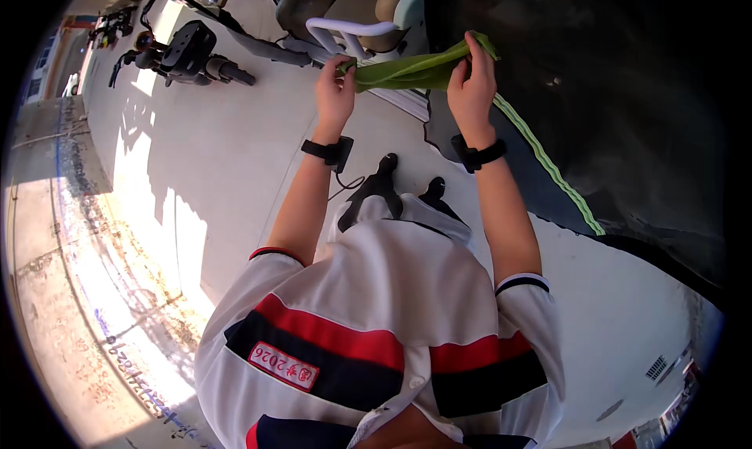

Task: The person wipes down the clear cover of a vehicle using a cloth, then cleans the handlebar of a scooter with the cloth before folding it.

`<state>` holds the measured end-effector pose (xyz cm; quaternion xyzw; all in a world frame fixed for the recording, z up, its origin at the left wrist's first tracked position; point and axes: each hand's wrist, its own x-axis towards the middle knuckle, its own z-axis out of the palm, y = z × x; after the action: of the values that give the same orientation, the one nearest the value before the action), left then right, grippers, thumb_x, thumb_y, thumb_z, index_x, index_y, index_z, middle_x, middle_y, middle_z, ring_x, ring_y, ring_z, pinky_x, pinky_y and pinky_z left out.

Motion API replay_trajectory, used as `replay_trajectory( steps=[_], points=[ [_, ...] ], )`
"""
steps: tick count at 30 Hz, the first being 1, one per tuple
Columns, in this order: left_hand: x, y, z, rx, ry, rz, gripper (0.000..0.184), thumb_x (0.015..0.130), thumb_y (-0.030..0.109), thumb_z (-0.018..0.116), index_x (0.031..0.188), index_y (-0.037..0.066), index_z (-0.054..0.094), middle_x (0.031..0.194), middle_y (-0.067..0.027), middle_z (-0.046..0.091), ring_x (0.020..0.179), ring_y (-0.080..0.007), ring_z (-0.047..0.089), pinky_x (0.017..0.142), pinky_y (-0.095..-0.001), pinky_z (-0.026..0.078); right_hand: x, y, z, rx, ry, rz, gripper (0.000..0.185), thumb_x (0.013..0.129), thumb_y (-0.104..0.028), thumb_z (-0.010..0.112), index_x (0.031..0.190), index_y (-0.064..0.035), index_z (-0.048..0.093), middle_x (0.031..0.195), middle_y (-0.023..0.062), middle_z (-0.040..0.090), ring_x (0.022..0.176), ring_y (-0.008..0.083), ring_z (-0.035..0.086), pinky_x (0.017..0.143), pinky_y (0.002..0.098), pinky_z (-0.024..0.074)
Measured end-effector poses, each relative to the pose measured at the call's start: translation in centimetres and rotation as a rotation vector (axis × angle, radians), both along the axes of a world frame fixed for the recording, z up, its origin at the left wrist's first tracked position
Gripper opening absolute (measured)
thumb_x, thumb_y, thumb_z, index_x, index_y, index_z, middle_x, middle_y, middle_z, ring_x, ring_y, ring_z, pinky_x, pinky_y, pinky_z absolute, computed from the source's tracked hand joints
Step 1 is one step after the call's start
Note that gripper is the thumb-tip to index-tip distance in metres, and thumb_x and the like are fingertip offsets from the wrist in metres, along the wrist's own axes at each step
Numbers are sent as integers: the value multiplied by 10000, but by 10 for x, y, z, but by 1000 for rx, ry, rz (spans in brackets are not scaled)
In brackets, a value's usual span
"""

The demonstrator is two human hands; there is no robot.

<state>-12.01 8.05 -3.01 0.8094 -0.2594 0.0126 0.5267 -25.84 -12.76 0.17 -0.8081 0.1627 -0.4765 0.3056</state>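
Note:
A green cloth [411, 72] is stretched lengthwise between my two hands, twisted and folded along its length. My left hand [335, 97] is closed around its left end. At the other end, my right hand [472, 89] grips the cloth with its fingers up and the thumb against the near side. Both arms reach forward, and each wrist wears a black strap with a small box. Just beyond the cloth is a pale bent tube handle [348, 28], part of a vehicle with seats.
To the right, a large dark glossy panel [627, 120] carries a light green trim strip [548, 163]. A black scooter [188, 54] stands on the pale floor [258, 120] at upper left. My shoes [388, 164] are below my hands. Sunlit patches mark the left floor.

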Motion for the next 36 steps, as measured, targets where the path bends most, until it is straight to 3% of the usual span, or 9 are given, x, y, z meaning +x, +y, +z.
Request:
replay_trajectory(
  steps=[6, 12, 15, 19, 25, 27, 28, 31, 36],
  points=[
    [23, 27, 7, -5, -137, 173, 289, 918, 20, 584, 1205, 59, 581, 1020, -146, 700, 812, -243, 689, 700, -330, 548, 22, 8, -1, -77, 3, 14, 467, 848, 50, 552, 1307, -37, 553, 1168, 179, 620, 1074, 387, 586, 953, 454, 465],
    [45, 18, 6, 55, -37, 71, 473, 861, 1, 588, 1321, 92, 523, 1043, -189, 683, 829, -291, 693, 706, -353, 547, 35, 11, -2, -156, 18, -14, 457, 836, 57, 563, 1283, -38, 574, 1158, 181, 620, 1061, 374, 584, 941, 457, 467],
    [69, 3, -6, -25, -51, 27, 470, 858, 13, 602, 1313, 107, 528, 1011, -185, 695, 816, -313, 691, 693, -377, 541, 41, 13, 1, -230, 14, -38, 452, 832, 62, 570, 1274, -35, 580, 1143, 175, 621, 1045, 371, 586, 927, 452, 471],
    [100, -9, -16, 66, -29, -60, 444, 885, 27, 608, 1313, 116, 532, 1040, -190, 698, 816, -284, 700, 721, -367, 556, 51, 15, 0, -246, 20, -156, 440, 831, 56, 583, 1260, -40, 587, 1112, 170, 623, 1009, 370, 590, 909, 448, 475],
    [133, -20, -58, 208, -49, -165, 428, 875, 78, 653, 1288, 109, 547, 991, -194, 708, 845, -331, 702, 729, -420, 553, 60, 33, -5, -34, 73, -243, 398, 833, 46, 615, 1219, -49, 599, 1073, 171, 604, 969, 349, 596, 825, 414, 503],
    [142, -21, -74, 251, -50, -194, 429, 871, 96, 664, 1285, 101, 549, 972, -192, 711, 860, -339, 701, 734, -434, 550, 67, 37, -13, -71, 57, -284, 386, 831, 49, 624, 1204, -49, 602, 1065, 168, 599, 961, 349, 595, 804, 406, 506],
    [147, -21, -82, 219, 18, -226, 468, 857, 115, 666, 1300, 99, 515, 964, -221, 690, 922, -402, 666, 795, -474, 524, 69, 40, -16, -87, 53, -302, 381, 830, 51, 629, 1197, -49, 604, 1061, 166, 596, 957, 349, 595, 793, 402, 508],
    [153, -18, -85, 257, 1, -243, 510, 869, 110, 672, 1341, 91, 479, 1059, -218, 686, 954, -350, 685, 773, -444, 544, 75, 47, -17, -106, 56, -331, 361, 828, 54, 635, 1173, -50, 610, 1055, 168, 600, 949, 357, 594, 800, 404, 507],
    [166, -18, -100, 326, 9, -280, 607, 860, 114, 685, 1394, 101, 397, 1070, -248, 667, 984, -395, 663, 809, -473, 530, 81, 50, -20, -107, 160, -314, 325, 845, 26, 633, 1161, -50, 615, 1056, 167, 608, 962, 365, 595, 815, 416, 503]
  ],
)
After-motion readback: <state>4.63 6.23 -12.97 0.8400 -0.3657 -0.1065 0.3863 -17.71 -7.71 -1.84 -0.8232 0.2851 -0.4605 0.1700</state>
